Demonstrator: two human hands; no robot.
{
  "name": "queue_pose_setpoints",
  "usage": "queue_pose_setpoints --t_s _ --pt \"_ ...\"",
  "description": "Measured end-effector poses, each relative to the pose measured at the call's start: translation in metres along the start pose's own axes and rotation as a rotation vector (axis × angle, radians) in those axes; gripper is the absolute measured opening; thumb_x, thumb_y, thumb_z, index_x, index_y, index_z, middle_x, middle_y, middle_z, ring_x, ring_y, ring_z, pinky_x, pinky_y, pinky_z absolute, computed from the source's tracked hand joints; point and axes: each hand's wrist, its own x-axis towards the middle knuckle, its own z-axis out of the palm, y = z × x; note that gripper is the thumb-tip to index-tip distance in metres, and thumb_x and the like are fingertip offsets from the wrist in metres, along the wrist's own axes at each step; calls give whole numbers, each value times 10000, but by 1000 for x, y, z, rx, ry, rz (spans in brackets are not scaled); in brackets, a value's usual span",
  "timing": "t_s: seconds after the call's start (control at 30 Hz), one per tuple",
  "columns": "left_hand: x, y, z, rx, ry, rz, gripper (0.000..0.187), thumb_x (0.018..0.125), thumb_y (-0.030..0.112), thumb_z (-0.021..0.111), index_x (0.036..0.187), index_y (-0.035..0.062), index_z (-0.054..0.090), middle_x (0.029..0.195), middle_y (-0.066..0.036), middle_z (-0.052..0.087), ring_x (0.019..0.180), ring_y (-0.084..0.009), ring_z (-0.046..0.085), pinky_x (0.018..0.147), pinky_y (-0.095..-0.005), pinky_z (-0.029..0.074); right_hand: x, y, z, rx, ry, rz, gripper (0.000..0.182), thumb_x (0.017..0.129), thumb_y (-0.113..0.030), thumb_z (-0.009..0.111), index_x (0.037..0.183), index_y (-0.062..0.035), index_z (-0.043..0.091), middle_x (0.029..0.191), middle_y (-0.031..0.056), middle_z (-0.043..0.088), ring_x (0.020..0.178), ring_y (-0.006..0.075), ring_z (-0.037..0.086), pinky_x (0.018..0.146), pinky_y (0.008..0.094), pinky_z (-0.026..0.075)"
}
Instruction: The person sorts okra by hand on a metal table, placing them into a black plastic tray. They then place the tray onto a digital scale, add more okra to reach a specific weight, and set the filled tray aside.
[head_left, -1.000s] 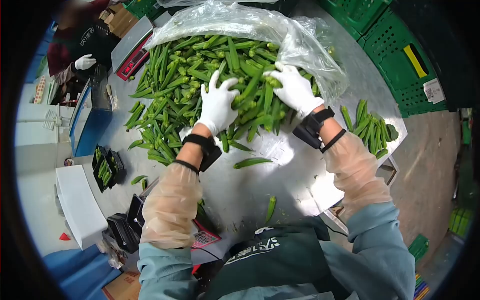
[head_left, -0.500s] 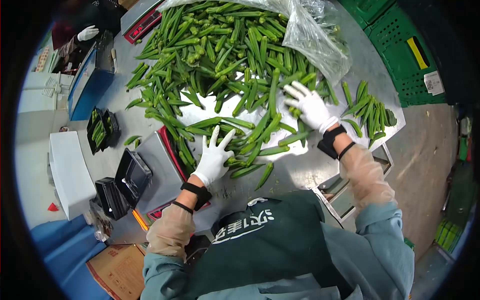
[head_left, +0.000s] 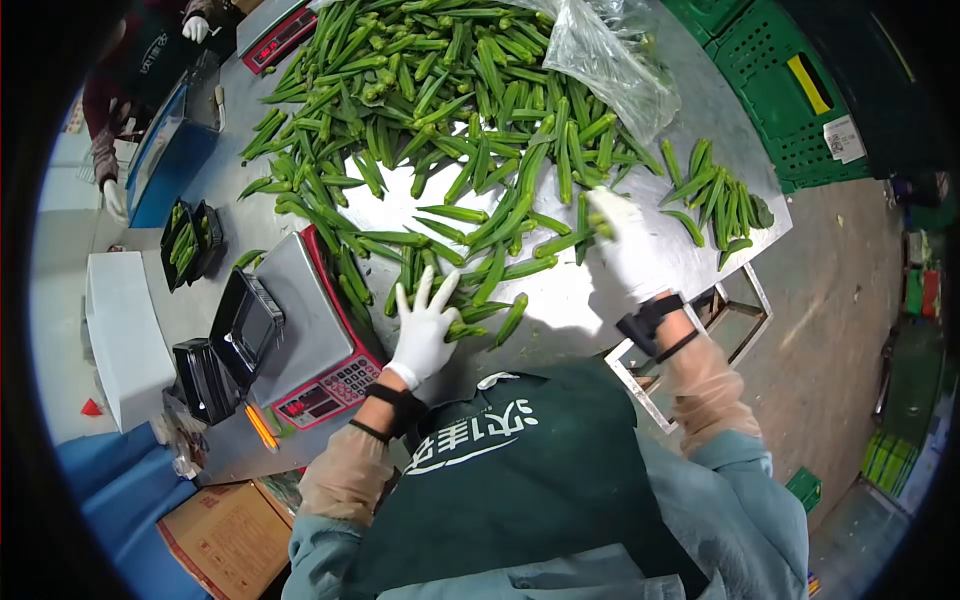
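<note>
A large heap of green okra (head_left: 440, 80) lies on the metal table (head_left: 560, 300), with looser pods spread toward the front. My left hand (head_left: 425, 335), in a white glove, rests at the near edge of the loose pods, fingers spread, touching one or two pods beneath it. To the right, my right hand (head_left: 625, 245), also gloved in white, is beside the loose pods, its fingers curled and blurred around a pod partly visible at the fingertips. A small separate pile of okra (head_left: 725, 205) sits at the table's right side.
A scale (head_left: 300, 320) with a red edge stands on the left, near empty black trays (head_left: 245, 320) and black trays holding okra (head_left: 185, 245). Clear plastic (head_left: 610, 70) covers the heap's back right. Green crates (head_left: 780, 100) stand at right. A co-worker (head_left: 150, 60) is at back left.
My right hand has moved down from the heap's edge, and its spread fingers have curled. My left hand remains spread at the near pods. The co-worker's hands have moved, and the whole view has shifted.
</note>
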Motion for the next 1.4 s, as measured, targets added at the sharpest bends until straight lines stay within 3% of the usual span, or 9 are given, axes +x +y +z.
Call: queue_pose_setpoints --t_s 0.3,0.43,0.5,0.57,0.83,0.97,1.1,1.3,1.4 --pt "14 4 18 -303 8 -26 223 713 102 729 908 104 621 1438 -104 493 1448 -361 248 1159 -630 82 4 -105 73 -27 -555 -210 630 691 -84 673 1312 -128 578 1465 80 461 1219 310 507 984 386 463" --pt "-29 9 -6 -646 289 -199 207 774 49 706 944 76 593 1302 -108 615 1347 -345 445 1168 -525 217 28 -66 62 398 -450 80 366 794 -98 605 1148 -156 675 952 183 696 855 357 678 770 428 538" --pt "-48 8 -9 -903 442 -483 171 833 72 716 944 37 591 1005 -71 717 903 -132 656 861 -305 504 54 -48 55 227 -39 181 279 821 -187 628 1089 -147 695 897 180 704 803 349 684 725 416 549" --pt "-66 8 -23 -924 551 -680 163 847 89 724 925 23 597 841 -7 661 739 -43 559 669 -225 470 84 -45 42 -7 -64 394 338 830 -267 669 1126 -104 677 964 186 704 877 347 687 763 436 547" --pt "-89 1 -11 -1014 781 -879 215 858 91 712 1042 25 625 798 27 605 648 -48 535 570 -222 448 93 -24 92 163 -100 461 380 784 -339 735 1004 -34 680 955 212 699 925 383 666 816 454 526" --pt "-90 -1 -12 -1018 691 -896 279 859 88 708 1112 -1 631 878 9 643 762 -66 582 711 -229 479 66 -27 19 719 -192 452 275 808 -137 711 1021 36 685 814 72 685 724 82 599 651 222 476" --pt "-80 -1 -10 -998 713 -852 214 842 85 722 1031 23 646 786 51 574 621 -31 484 540 -208 410 35 35 -75 413 -32 455 311 829 -132 698 1078 51 674 878 49 694 728 90 594 655 245 480" --pt "-38 -5 -13 -918 653 -667 207 842 67 712 1026 3 640 869 -9 669 754 -82 588 705 -255 493 1 201 -156 -80 227 525 341 851 -106 674 1147 62 653 993 123 730 860 165 679 776 282 513" --pt "-2 -3 -19 -768 634 -574 201 810 68 727 971 -14 639 838 -69 694 755 -102 614 717 -275 504 15 145 -137 -162 306 401 314 843 -130 684 1127 4 676 1009 147 725 934 225 691 836 315 515"
